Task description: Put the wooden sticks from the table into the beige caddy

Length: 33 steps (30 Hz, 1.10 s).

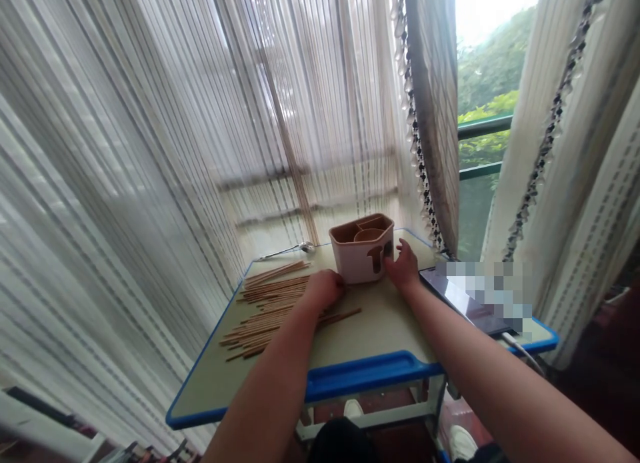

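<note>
A white utensil holder [356, 264] with a brown, divided rim stands upright toward the back of the table [380, 326]. Against its lower left corner, my left hand [325, 288] is curled closed; its fingers are mostly hidden, so what they hold, if anything, does not show. My right hand [403, 263] is at the holder's right side, thumb close to its wall and fingers apart in the air. Many wooden chopsticks [267, 316] lie loosely spread left of the holder, partly under my left forearm. Behind them rests a metal spoon [287, 251].
A dark tablet [465, 299], partly blurred out, lies at the table's right with a white cable [523, 348] plugged in. The table has a raised blue edge [370, 373]. Sheer curtains [320, 116] hang right behind it, beside a window.
</note>
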{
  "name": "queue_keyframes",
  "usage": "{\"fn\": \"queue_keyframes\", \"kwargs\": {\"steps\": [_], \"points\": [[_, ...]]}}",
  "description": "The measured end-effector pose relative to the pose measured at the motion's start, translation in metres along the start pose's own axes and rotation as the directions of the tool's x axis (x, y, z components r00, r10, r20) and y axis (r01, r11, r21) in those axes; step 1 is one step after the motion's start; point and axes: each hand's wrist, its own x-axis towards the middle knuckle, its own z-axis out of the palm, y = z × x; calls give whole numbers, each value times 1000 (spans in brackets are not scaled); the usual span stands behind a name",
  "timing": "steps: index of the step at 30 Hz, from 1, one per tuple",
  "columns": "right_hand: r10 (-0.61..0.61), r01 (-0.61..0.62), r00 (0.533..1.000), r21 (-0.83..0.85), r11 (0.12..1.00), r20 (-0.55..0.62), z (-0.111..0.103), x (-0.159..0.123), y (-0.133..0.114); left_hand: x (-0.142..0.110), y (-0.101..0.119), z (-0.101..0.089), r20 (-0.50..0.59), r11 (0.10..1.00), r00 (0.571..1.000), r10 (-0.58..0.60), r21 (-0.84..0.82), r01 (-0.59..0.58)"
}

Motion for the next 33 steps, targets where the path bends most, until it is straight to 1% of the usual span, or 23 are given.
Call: {"fn": "queue_keyframes", "kwargs": {"steps": [2, 4, 5, 7, 9, 11, 14, 16, 18, 19, 20, 22, 24, 25, 27, 30, 33], "points": [[81, -87, 994, 84, 993, 74, 0, 2, 4, 1, 0, 2, -12, 1000, 1000, 13, 17, -13], [113, -139, 984, 187, 972, 139, -1, 5, 7, 2, 1, 4, -22, 1000, 1000, 7, 21, -6], [125, -157, 981, 230, 960, 147, -2, 6, 8, 2, 1, 5, -24, 1000, 1000, -4, 21, 4], [164, -188, 980, 273, 943, 110, -3, 7, 9, 3, 1, 6, -16, 1000, 1000, -11, 19, 12], [205, -216, 976, 272, 938, 69, -4, 8, 7, 4, 2, 7, -12, 1000, 1000, 13, 17, -12], [211, -219, 976, 252, 943, 59, -5, 7, 5, 4, 4, 6, -31, 999, 998, 51, 7, -51], [207, -223, 974, 231, 947, 89, -4, 7, 3, 3, 8, 4, -103, 992, 986, 129, 0, -130], [203, -222, 973, 205, 953, 107, -3, 8, 3, 0, 13, 0, -188, 982, 964, 187, 26, -186], [172, -188, 979, 170, 967, 105, -2, 8, 4, -4, 21, -5, -312, 972, 920, 237, 71, -226], [153, -166, 984, 157, 973, 97, -2, 8, 4, -7, 26, -9, -379, 964, 886, 267, 93, -251], [141, -153, 986, 148, 977, 88, -1, 8, 4, -9, 32, -12, -444, 954, 844, 299, 109, -281], [142, -151, 987, 137, 979, 78, -1, 8, 4, -14, 42, -18, -560, 928, 746, 361, 137, -346], [150, -159, 986, 132, 978, 74, -2, 7, 3, -18, 51, -21, -640, 904, 654, 403, 166, -394], [155, -163, 985, 130, 978, 71, -2, 7, 3, -20, 53, -22, -667, 895, 619, 414, 175, -409], [165, -174, 983, 130, 976, 79, -3, 7, 2, -22, 56, -22, -709, 889, 575, 409, 167, -426], [166, -190, 975, 164, 968, 149, -4, 6, 0, -25, 54, -22, -763, 889, 542, 353, 92, -449], [168, -213, 968, 260, 942, 186, -4, 5, 2, -28, 51, -21, -807, 856, 507, 305, -1, -517]]}}
